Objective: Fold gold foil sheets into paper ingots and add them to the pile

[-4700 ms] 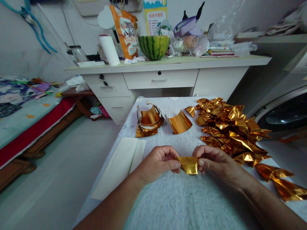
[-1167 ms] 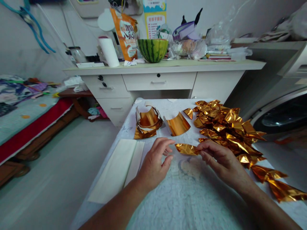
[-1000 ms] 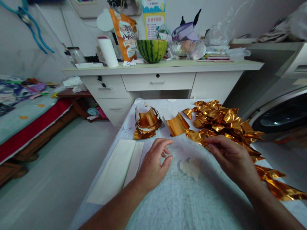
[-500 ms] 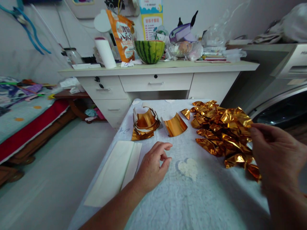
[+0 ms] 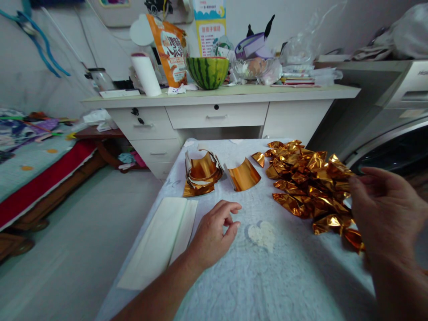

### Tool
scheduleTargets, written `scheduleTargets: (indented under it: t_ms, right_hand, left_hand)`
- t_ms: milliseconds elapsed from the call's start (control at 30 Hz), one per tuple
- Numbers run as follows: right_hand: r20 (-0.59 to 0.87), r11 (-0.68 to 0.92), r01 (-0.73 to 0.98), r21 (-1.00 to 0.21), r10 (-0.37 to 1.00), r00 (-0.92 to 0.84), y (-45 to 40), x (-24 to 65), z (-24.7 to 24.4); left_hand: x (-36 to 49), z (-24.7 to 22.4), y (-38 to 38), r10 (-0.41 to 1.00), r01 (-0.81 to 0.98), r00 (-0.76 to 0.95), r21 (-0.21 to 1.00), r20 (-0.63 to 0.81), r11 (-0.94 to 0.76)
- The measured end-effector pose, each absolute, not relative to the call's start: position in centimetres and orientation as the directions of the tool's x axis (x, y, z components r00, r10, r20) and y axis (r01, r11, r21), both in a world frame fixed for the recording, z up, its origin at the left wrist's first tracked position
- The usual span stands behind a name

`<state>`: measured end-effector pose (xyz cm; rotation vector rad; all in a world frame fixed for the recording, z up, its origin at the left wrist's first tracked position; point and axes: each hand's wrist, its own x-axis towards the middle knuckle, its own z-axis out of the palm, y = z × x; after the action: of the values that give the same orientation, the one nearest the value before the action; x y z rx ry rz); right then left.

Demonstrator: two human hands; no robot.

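My left hand [image 5: 214, 236] rests on the cloth-covered table, fingers curved, thumb and forefinger apart, holding nothing. Beside its wrist lies a folded white paper or cloth [image 5: 154, 240]. Beyond that hand are a curled stack of gold foil sheets [image 5: 202, 169] and one loose curved gold foil sheet [image 5: 245, 174]. At the right, my right hand [image 5: 389, 214] hovers by a heap of folded gold foil pieces [image 5: 304, 178], its thumb and forefinger parted with nothing visible between them. A single small folded piece [image 5: 258, 158] sits at the heap's left side.
A white desk [image 5: 217, 100] stands behind the table, bearing a halved watermelon [image 5: 207, 72], an orange snack bag [image 5: 170, 53] and a paper roll [image 5: 147, 75]. A washing machine [image 5: 401, 116] is at the right, a bed [image 5: 43, 169] at the left.
My right thumb and forefinger have parted, letting go of a folded gold foil piece, which now lies on the heap. My left hand has hardly moved.
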<state>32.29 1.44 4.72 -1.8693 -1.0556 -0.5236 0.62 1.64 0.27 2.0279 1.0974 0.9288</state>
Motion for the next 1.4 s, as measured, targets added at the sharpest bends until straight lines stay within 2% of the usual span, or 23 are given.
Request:
scheduleTargets:
  t_ms: [200,267,367,433,533,600,733,800,933,1167,1400]
  right_hand:
    - [0.883,-0.121,0.944,-0.306,0.335,0.329,0.9,30.8,4.6]
    - [0.896,-0.072,0.961,-0.266,0.350,0.274,0.8,29.8,4.2]
    - [0.855,0.046,0.966,-0.253,0.478,0.201,0.7,27.7,3.4]
    - [0.798,0.188,0.952,-0.242,0.596,0.085,0.9,26.5,2.8]
    - [0.637,0.349,0.901,-0.259,0.762,-0.112,1.5,25.2,1.7]
    - [0.506,0.411,0.870,-0.273,0.830,-0.233,2.1,24.6,1.0]
    - [0.308,0.464,0.839,-0.284,0.873,-0.378,3.5,23.3,0.2]
    - [0.243,0.449,0.852,-0.270,0.888,-0.391,4.2,22.3,0.1]
    - [0.218,0.370,0.893,-0.255,0.922,-0.319,5.8,19.8,0.1]
    - [0.271,0.279,0.929,-0.243,0.939,-0.211,7.4,16.6,-1.0]
    - [0.313,0.258,0.942,-0.216,0.932,-0.184,7.5,16.5,-1.5]
  left_hand:
    - [0.6,0.4,1.5,0.874,0.425,0.406,0.792,0.266,-0.438]
    - [0.6,0.4,1.6,0.873,0.420,0.408,0.793,0.269,-0.440]
    - [0.6,0.4,1.7,0.870,0.422,0.420,0.793,0.258,-0.439]
    - [0.6,0.4,1.7,0.870,0.429,0.423,0.790,0.253,-0.438]
    - [0.6,0.3,1.8,0.874,0.433,0.417,0.791,0.249,-0.432]
    - [0.6,0.3,1.9,0.884,0.444,0.399,0.793,0.243,-0.418]
    - [0.5,0.0,2.2,0.922,0.506,0.317,0.783,0.222,-0.363]
    - [0.4,-0.1,2.4,0.936,0.529,0.281,0.779,0.213,-0.337]
    - [0.3,-0.2,2.5,0.944,0.546,0.261,0.776,0.201,-0.316]
    - [0.3,0.0,2.4,0.948,0.548,0.269,0.782,0.172,-0.298]
    - [0.3,0.0,2.3,0.947,0.537,0.279,0.791,0.162,-0.293]
